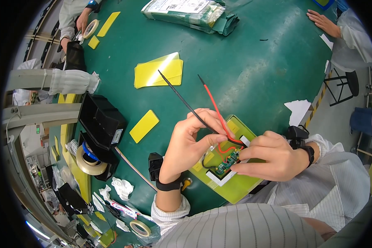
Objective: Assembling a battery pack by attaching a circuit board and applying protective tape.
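A yellow-green flat pack [234,190] lies in front of me near the table edge. On it sits a small green circuit board [227,163], beside a white foam strip [221,180]. My left hand [186,142] is closed around the lower part of a thick black wire [180,98] and a red wire [213,101]. Their dark free ends point away over the table. The fingers of my right hand [273,156] are pressed together at the board's right edge; the fingertips' exact grip is partly hidden. A thin red lead loops between both hands.
Yellow sheets [159,73] and a single yellow piece [144,126] lie farther out on the green table [252,53]. Black bins [101,120] and tape rolls [89,163] stand left. A wrapped package [186,14] lies at the far side. Co-workers' hands [324,24] rest across the table.
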A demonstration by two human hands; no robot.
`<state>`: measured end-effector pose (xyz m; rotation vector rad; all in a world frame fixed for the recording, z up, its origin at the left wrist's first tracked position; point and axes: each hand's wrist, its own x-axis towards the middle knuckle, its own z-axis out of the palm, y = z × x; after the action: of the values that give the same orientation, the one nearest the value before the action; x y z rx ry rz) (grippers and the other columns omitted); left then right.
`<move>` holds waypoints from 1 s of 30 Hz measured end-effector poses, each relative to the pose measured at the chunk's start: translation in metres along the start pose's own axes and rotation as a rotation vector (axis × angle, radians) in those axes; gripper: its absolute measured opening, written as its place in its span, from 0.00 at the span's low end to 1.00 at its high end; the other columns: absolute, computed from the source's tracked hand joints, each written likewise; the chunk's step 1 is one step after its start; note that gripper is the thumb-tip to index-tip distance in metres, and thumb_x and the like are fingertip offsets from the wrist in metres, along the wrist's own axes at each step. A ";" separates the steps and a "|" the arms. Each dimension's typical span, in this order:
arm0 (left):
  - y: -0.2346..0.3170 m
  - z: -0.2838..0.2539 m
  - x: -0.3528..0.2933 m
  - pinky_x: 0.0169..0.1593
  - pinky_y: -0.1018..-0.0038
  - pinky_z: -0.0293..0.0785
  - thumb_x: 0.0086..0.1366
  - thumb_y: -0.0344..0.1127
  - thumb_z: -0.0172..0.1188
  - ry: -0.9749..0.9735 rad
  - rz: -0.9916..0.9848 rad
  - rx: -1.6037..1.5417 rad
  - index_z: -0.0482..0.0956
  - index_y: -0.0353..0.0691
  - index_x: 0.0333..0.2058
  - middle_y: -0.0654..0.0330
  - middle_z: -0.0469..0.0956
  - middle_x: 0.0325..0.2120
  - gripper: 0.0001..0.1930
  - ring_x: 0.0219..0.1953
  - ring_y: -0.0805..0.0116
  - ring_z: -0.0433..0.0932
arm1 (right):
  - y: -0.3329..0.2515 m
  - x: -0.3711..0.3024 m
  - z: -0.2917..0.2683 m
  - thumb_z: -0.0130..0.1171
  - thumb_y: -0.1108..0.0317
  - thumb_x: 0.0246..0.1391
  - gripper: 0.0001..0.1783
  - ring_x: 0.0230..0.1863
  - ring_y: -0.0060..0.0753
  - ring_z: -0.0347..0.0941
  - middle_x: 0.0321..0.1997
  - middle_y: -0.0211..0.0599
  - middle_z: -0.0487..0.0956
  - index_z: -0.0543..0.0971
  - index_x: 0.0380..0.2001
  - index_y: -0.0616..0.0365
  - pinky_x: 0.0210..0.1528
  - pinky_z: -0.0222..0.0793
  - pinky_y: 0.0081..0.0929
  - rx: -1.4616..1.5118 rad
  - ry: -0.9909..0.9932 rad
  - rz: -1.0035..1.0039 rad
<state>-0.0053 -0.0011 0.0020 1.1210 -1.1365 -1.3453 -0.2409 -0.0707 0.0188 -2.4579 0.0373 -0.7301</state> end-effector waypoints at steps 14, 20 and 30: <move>-0.001 -0.002 -0.001 0.53 0.67 0.75 0.61 0.21 0.66 -0.033 0.043 0.056 0.78 0.35 0.35 0.56 0.84 0.36 0.06 0.48 0.65 0.76 | -0.006 0.003 0.006 0.62 0.67 0.41 0.15 0.35 0.26 0.71 0.37 0.28 0.78 0.84 0.37 0.51 0.29 0.58 0.24 -0.023 -0.015 -0.018; 0.000 0.000 0.000 0.53 0.69 0.75 0.56 0.16 0.67 -0.014 -0.001 -0.021 0.82 0.35 0.33 0.61 0.79 0.37 0.08 0.47 0.66 0.76 | -0.006 -0.001 0.008 0.62 0.64 0.39 0.19 0.34 0.27 0.72 0.38 0.26 0.80 0.87 0.39 0.44 0.30 0.56 0.25 -0.073 0.001 -0.010; 0.001 -0.001 -0.003 0.52 0.67 0.75 0.60 0.19 0.67 -0.002 -0.005 0.008 0.77 0.34 0.36 0.53 0.81 0.38 0.08 0.47 0.64 0.77 | 0.008 0.001 -0.011 0.76 0.63 0.42 0.28 0.41 0.34 0.73 0.49 0.35 0.78 0.84 0.51 0.52 0.43 0.68 0.31 0.269 0.125 0.176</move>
<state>-0.0041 0.0020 0.0033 1.1290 -1.1418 -1.3476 -0.2448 -0.0826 0.0225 -2.1219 0.1882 -0.7574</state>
